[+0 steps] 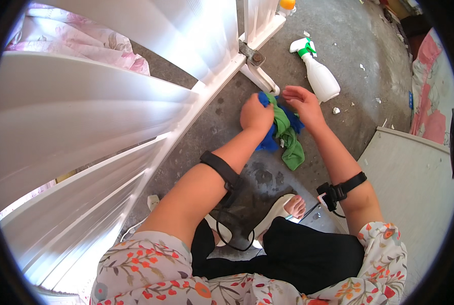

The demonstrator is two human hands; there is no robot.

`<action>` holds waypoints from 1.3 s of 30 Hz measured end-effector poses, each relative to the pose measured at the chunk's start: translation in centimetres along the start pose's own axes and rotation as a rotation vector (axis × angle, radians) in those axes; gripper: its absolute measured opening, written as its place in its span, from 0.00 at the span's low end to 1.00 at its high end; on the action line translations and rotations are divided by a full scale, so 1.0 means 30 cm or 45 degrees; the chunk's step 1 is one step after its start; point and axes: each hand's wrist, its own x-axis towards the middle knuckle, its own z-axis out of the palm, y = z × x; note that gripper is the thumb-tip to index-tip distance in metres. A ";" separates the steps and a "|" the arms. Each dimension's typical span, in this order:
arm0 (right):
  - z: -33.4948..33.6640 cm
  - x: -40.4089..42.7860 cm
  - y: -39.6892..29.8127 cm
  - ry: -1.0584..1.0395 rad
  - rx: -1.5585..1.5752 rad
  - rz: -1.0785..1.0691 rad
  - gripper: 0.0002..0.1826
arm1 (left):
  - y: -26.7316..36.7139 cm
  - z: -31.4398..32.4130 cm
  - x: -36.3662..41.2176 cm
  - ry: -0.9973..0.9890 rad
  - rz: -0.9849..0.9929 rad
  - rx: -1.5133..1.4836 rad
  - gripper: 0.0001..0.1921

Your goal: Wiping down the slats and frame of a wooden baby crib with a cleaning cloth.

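My left hand (256,113) is closed around one end of a green cloth (292,150) and a blue cloth (267,141), which hang bunched together above the concrete floor. Close to the right side of the cloths is my right hand (303,106), its fingers apart and bent toward them; it does not seem to grip anything. Just beyond both hands is the white foot (263,79) of a slatted white frame, with a metal bracket (256,57) above it. A white spray bottle (322,78) with a green and white trigger head lies on the floor, past my right hand.
White slatted panels (97,110) fill the left side, with pink floral fabric (78,38) behind them. A pale board (410,183) stands at the right. A white power socket (153,202) with a cable lies at the lower left. Small scraps dot the floor (364,87).
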 end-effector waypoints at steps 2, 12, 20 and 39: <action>-0.008 -0.019 -0.011 0.013 0.020 0.021 0.20 | -0.010 -0.017 0.036 0.222 0.004 -0.049 0.18; 0.056 0.092 -0.022 0.057 -0.034 -0.161 0.20 | -0.029 -0.033 0.115 0.152 0.413 0.175 0.17; 0.078 0.133 -0.002 0.174 -0.189 -0.280 0.20 | -0.077 -0.124 0.229 0.540 0.433 0.073 0.16; 0.004 0.093 0.033 0.225 0.002 -0.183 0.16 | -0.009 -0.072 0.063 0.183 0.726 0.273 0.28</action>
